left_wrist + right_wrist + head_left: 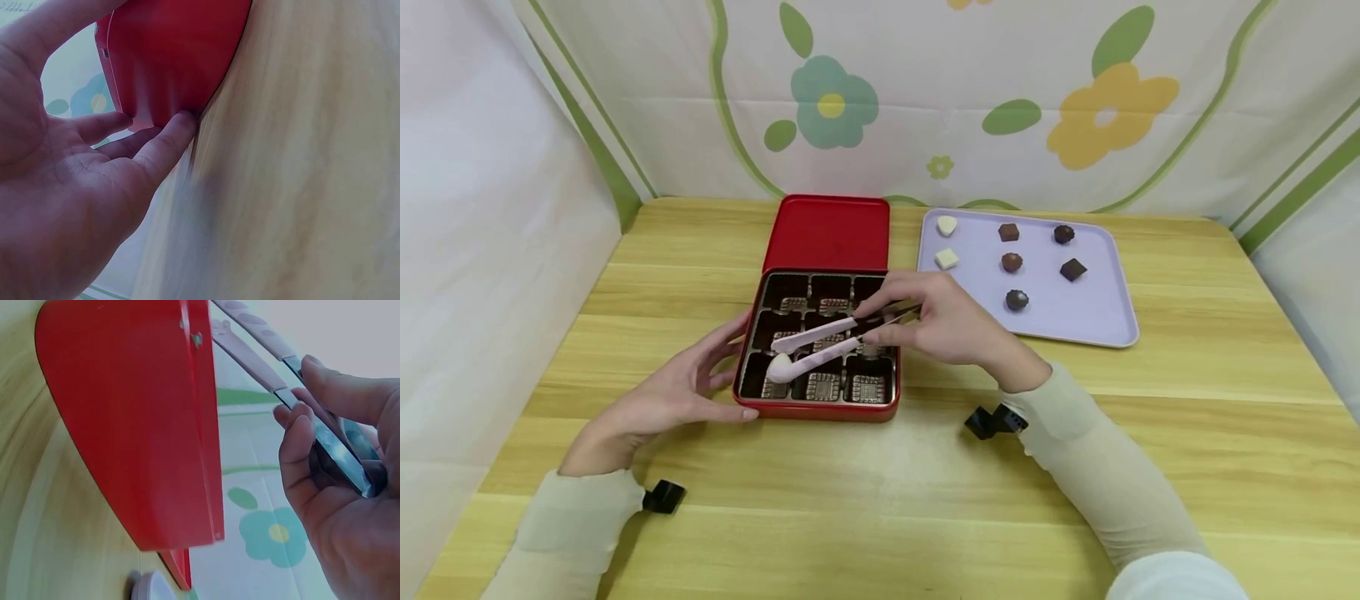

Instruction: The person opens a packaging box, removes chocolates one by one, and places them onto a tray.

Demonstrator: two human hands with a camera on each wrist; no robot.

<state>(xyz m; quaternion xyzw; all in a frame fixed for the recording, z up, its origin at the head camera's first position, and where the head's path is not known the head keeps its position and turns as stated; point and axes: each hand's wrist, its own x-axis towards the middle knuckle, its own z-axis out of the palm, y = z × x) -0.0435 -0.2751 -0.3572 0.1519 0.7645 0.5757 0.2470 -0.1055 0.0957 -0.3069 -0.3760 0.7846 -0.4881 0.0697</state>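
My right hand (936,321) grips metal tongs (340,453) with pale pink tips, reaching in over the red tin (823,410) from its right. At the tips of the tongs a white chocolate (780,367) shows over the front-left compartment. The tin lies with its lid folded back, and its dark insert is divided into several compartments. My left hand (681,387) rests against the tin's left side, thumb at the front-left corner. Its fingertips touch the red wall low down in the left wrist view, close to the table.
A lilac tray (1060,325) stands behind and right of the tin. It bears white chocolates (947,259), brown chocolates (1012,262) and dark chocolates (1072,269), spaced apart. The red lid (827,233) lies toward the back curtain. The wooden table (850,517) extends in front.
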